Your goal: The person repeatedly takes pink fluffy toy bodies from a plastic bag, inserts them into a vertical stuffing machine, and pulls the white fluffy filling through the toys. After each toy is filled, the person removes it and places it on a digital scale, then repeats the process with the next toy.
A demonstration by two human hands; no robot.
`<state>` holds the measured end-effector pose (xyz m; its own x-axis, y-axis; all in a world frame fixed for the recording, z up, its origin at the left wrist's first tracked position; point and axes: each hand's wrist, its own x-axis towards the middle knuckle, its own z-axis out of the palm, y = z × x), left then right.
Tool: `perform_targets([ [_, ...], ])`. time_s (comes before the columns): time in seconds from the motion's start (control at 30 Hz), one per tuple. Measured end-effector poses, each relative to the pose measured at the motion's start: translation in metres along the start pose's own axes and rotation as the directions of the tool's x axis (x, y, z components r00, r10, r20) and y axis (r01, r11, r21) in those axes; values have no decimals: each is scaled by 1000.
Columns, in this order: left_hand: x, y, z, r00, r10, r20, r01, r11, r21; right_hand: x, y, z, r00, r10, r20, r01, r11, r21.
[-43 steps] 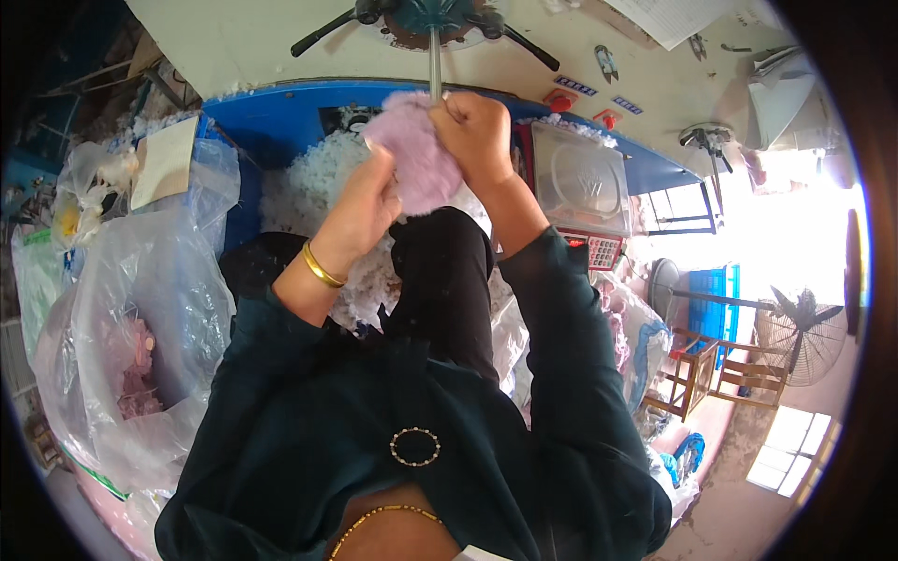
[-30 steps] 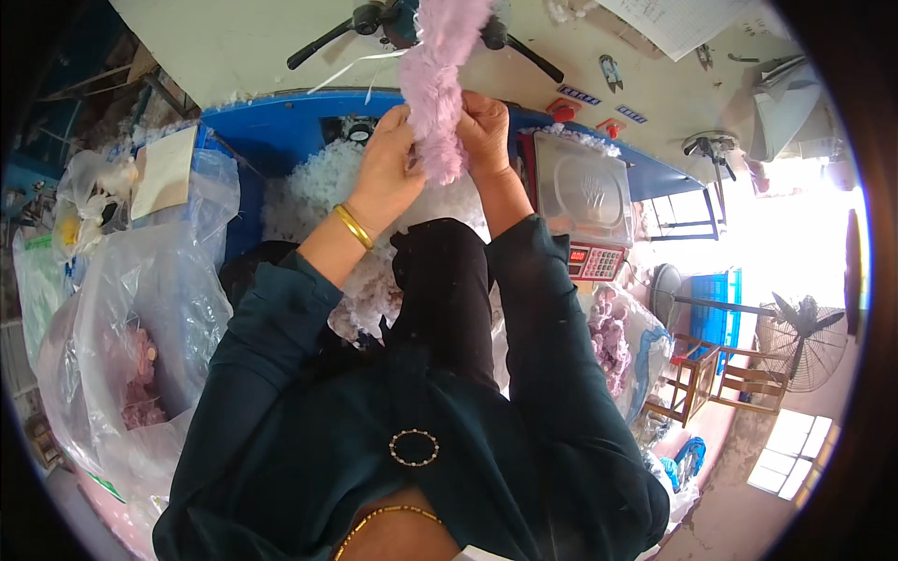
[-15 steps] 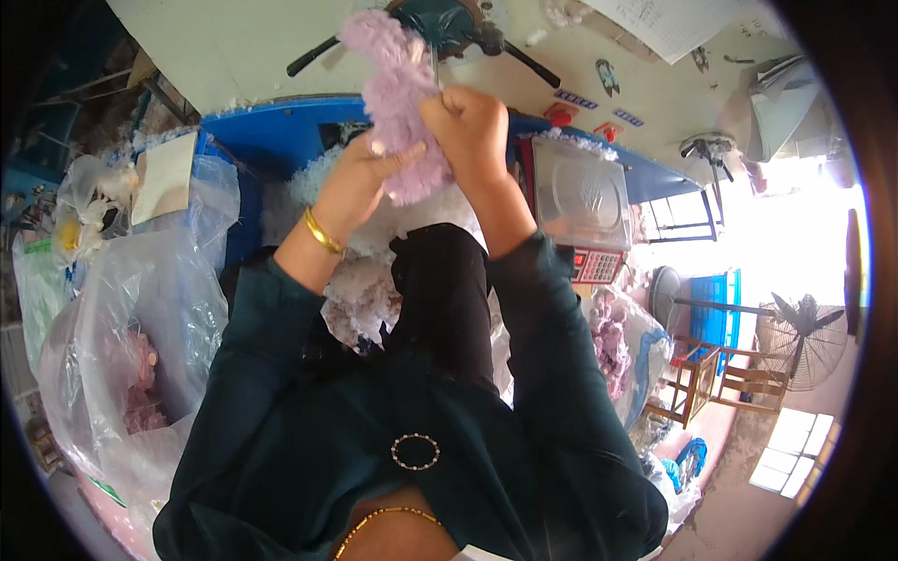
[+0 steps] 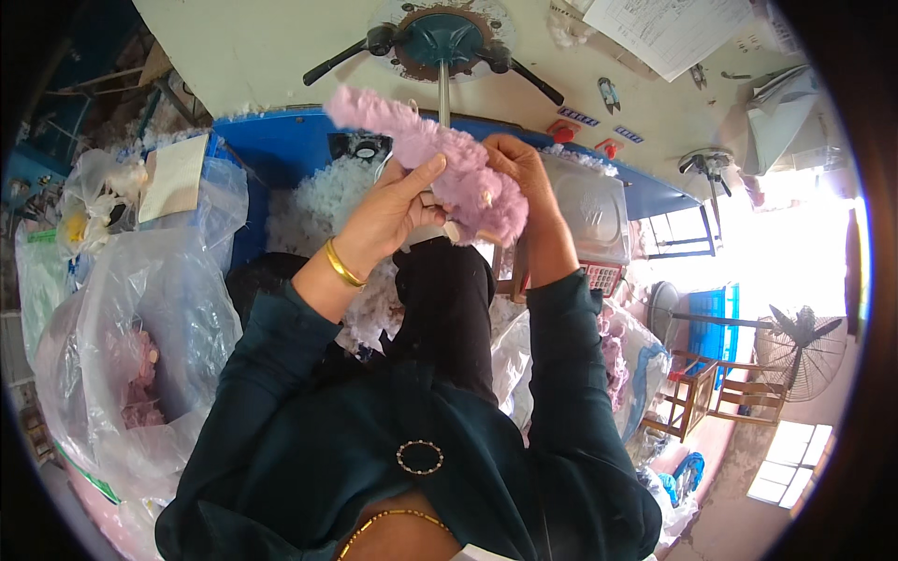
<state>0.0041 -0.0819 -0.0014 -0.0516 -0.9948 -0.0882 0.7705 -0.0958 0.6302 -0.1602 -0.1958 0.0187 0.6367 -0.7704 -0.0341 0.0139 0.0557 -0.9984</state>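
A fluffy lilac plush piece (image 4: 458, 173) lies slantwise between my two hands, one narrow end toward the upper left. My left hand (image 4: 388, 210) pinches its near side, thumb on top, close to a pale spot on the fur. Curled fingers of my right hand (image 4: 524, 164) grip the right part; some fingertips are hidden behind it. Just beyond the plush a metal tube (image 4: 444, 93) comes out of a green machine head (image 4: 440, 42) with two black handles. Whether the tube's lower end touches the plush I cannot tell.
White fluff (image 4: 332, 192) fills the blue-edged space beneath the table. Plastic bags with lilac plush pieces stand left (image 4: 140, 280) and right (image 4: 613, 360). On the table lie snips (image 4: 609, 95), red switches (image 4: 563, 130) and papers (image 4: 664, 33). A clear plastic box (image 4: 585, 210) is right of my hand.
Both hands have drawn the plush nearer and to the right. It has turned from nearly upright to slanted, and the metal tube and machine head show more fully.
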Motion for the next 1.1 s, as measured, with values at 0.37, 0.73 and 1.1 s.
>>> perform_targets([
  [0.37, -9, -31, 4, 975, 220, -45, -181, 889, 420, -29, -19, 66, 893, -448, 27, 287, 524, -802],
  [0.73, -28, -14, -18, 922, 370, 117, -367, 731, 576, -30, 28, 102, 771, -617, -156, 296, 566, -769],
  [1.1, -18, -13, -12, 964, 255, 78, -252, 776, 578, -20, 18, 79, 830, -555, -53, 267, 480, -836],
])
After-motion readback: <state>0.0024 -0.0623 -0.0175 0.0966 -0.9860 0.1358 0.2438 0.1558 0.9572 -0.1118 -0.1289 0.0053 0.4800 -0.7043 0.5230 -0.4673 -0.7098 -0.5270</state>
